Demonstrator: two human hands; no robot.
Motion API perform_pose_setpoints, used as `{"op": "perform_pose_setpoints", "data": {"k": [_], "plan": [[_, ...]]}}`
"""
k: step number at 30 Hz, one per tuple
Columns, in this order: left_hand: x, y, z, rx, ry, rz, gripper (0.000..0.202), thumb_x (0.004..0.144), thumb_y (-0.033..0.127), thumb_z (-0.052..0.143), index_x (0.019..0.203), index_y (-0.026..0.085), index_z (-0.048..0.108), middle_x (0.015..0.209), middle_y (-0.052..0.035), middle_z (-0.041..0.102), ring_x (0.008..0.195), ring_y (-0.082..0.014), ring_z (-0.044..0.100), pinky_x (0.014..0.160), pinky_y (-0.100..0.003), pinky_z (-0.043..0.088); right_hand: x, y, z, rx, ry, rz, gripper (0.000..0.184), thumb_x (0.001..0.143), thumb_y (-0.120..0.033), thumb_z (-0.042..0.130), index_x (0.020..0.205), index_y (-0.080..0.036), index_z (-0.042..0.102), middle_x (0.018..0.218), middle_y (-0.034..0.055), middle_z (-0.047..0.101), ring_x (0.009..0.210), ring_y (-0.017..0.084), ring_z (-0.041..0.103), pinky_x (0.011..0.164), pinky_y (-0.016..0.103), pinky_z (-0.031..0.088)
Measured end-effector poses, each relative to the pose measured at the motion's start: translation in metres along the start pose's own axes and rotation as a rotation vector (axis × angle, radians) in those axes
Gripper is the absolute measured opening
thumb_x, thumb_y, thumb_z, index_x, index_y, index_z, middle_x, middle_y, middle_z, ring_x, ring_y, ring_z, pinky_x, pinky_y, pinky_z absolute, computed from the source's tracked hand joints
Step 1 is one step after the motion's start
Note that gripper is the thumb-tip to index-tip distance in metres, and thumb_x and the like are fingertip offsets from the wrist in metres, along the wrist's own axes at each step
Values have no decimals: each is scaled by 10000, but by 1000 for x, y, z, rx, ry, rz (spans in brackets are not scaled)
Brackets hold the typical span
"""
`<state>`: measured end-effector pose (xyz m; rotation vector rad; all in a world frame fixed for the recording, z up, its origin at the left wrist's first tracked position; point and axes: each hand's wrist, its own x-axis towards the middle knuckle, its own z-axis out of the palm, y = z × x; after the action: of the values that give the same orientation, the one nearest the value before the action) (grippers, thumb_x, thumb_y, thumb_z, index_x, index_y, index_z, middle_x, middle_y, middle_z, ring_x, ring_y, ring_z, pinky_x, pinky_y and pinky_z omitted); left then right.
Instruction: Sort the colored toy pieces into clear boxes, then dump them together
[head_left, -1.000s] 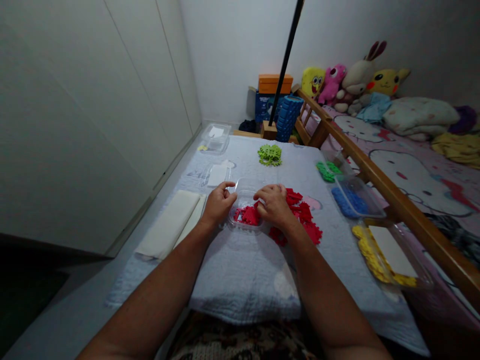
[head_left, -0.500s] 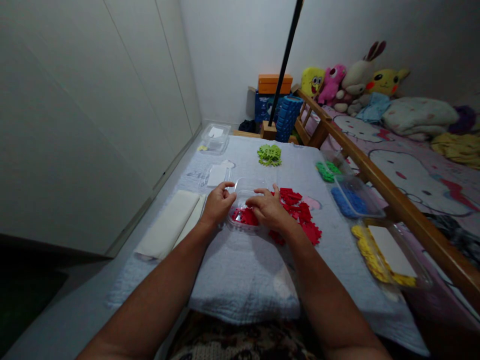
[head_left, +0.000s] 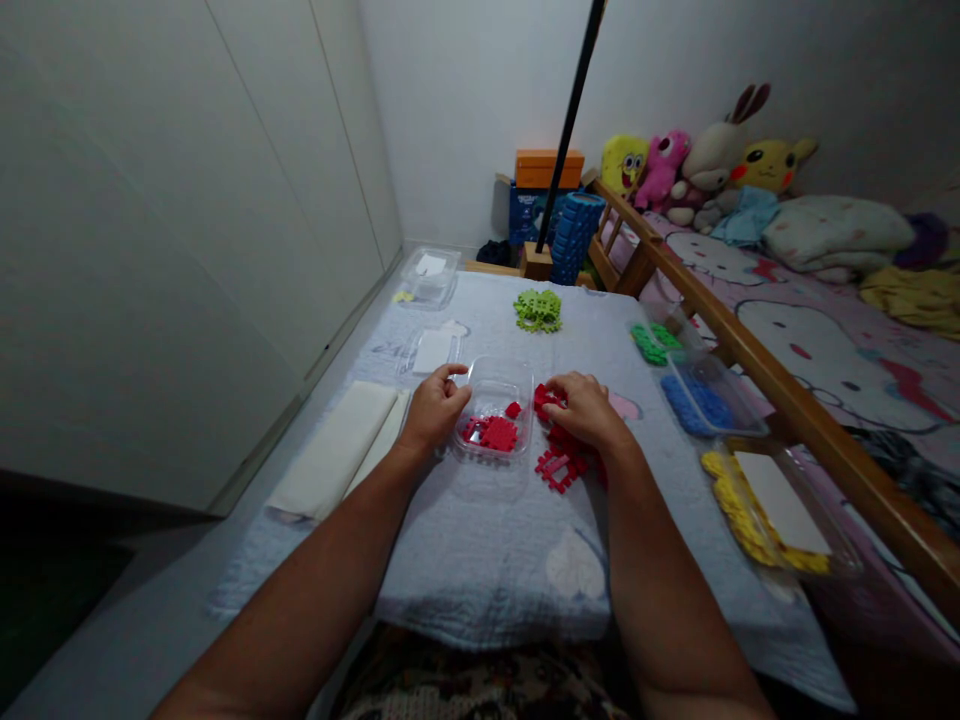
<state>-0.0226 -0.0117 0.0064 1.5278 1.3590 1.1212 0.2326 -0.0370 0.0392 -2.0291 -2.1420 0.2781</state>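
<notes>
Rim of box [head_left: 501, 364], left hand [head_left: 435, 410] gripping — right hand [head_left: 585, 410] clutching red pieces [head_left: 559, 466] beside

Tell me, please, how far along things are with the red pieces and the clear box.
Done: a small cluster of red pieces lies in the clear box. In hand: the left hand grips the box's left rim; the right hand rests on the loose red pile beside it, grip hidden. Left: that pile lies outside on the blanket, and a light green pile sits loose farther off.
</notes>
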Motion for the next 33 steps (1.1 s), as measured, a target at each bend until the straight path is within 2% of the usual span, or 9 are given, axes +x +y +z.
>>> {"op": "perform_pose_setpoints", "data": {"k": [4, 8, 21, 24, 27, 31, 33], "plan": [[0, 0, 0, -4, 4, -4, 406, 782, 347, 631, 1131, 150, 696, 565, 89, 410, 542, -130, 417, 576, -265, 317, 0, -10, 4, -73, -64, -43, 264, 891, -306, 701, 1133, -232, 774, 1184, 110, 753, 1115, 298, 634, 873, 369, 395], [1, -1, 0, -2, 7, -7, 392, 779, 334, 632, 1121, 156, 699, 570, 86, 420, 545, -131, 424, 576, -264, 322, 2, -13, 9, -133, -67, -62, 231, 928, -246, 645, 1120, -215, 771, 1167, 121, 767, 1106, 275, 656, 871, 357, 391], [0, 0, 0, 1, 2, -12, 379, 784, 325, 627, 1118, 159, 697, 570, 86, 419, 543, -131, 436, 572, -270, 313, 3, -13, 5, -111, -110, -20, 247, 934, -157, 578, 1083, -198, 770, 1129, 112, 798, 1063, 247, 695, 860, 331, 398], [0, 1, 0, -1, 7, -13, 381, 779, 328, 632, 1114, 161, 699, 572, 86, 417, 545, -130, 437, 571, -268, 311, 1, -10, 4, -26, -60, -9, 244, 920, -139, 582, 1061, -205, 769, 1077, 93, 802, 1026, 235, 696, 859, 324, 402], [0, 1, 0, -10, 7, -17, 389, 780, 334, 632, 1123, 162, 698, 574, 86, 419, 543, -131, 432, 571, -267, 316, 1, -6, 1, 115, 53, -7, 211, 900, -127, 582, 997, -198, 754, 1016, 81, 792, 953, 223, 686, 836, 316, 416], [-1, 1, 0, -11, 11, -14, 388, 775, 330, 629, 1118, 165, 701, 568, 86, 418, 545, -134, 437, 567, -264, 316, 0, -9, -3, 314, 298, -104, 167, 905, -147, 568, 939, -208, 719, 992, 72, 762, 960, 226, 660, 887, 336, 441], [-1, 1, 0, -10, 9, -14, 385, 776, 330, 628, 1117, 165, 700, 561, 87, 415, 542, -134, 439, 566, -264, 315, -1, -16, -3, 369, 330, -166, 159, 908, -146, 574, 919, -218, 715, 994, 66, 762, 989, 232, 653, 924, 352, 439]]}}
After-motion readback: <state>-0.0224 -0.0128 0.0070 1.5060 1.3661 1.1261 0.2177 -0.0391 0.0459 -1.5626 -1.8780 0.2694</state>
